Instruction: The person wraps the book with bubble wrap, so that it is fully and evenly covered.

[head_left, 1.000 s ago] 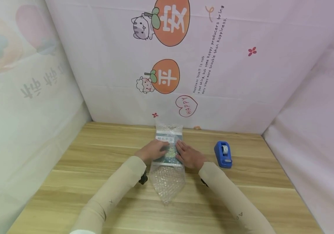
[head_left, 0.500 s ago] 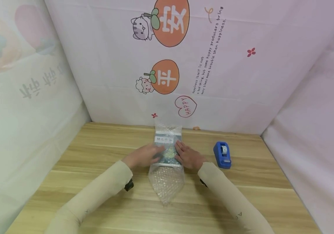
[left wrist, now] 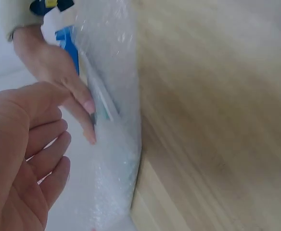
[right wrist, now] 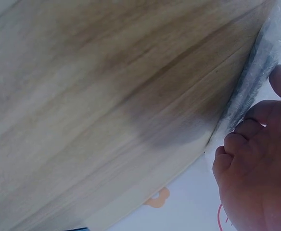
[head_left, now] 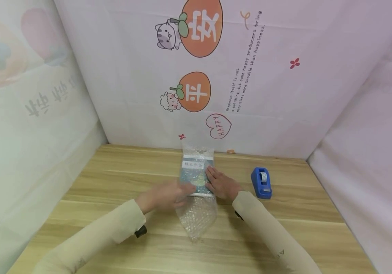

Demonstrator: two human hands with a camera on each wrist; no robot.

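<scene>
The booklet (head_left: 196,176), a flat printed item w/ a white label strip near its far end, lies lengthwise inside a bubble-wrap sleeve (head_left: 197,219) at the centre of the wooden table (head_left: 113,182); all positions below are ref. to this booklet. The right hand (head_left: 220,184) rests flat on the booklet's right edge, fingers straight and together, pressing down; judged purpose: pinning the item so the wrap does not slide. The left hand (head_left: 163,196) sits at the booklet's near-left corner, fingers extended and loosely spread, holding nothing; it is blurred in the head view, so whether the fingertips contact the wrap cannot be told. The left wrist view shows the same palm (left wrist: 20,159) open, w/ the right hand's fingers (left wrist: 78,103) on the wrap beyond it. The sleeve's empty excess extends toward the person from the booklet's near end, tapering to a point. A blue tape dispenser (head_left: 261,182) stands to the booklet's right, well apart, beyond the right hand. Limits: booklet print is illegible through the bubbles; the right wrist view gives only table grain, a sliver of wrap and curled-looking fingertips (right wrist: 236,144) at frame edge; the sleeve's far opening is hard to make out against the printed backdrop (head_left: 196,91).
</scene>
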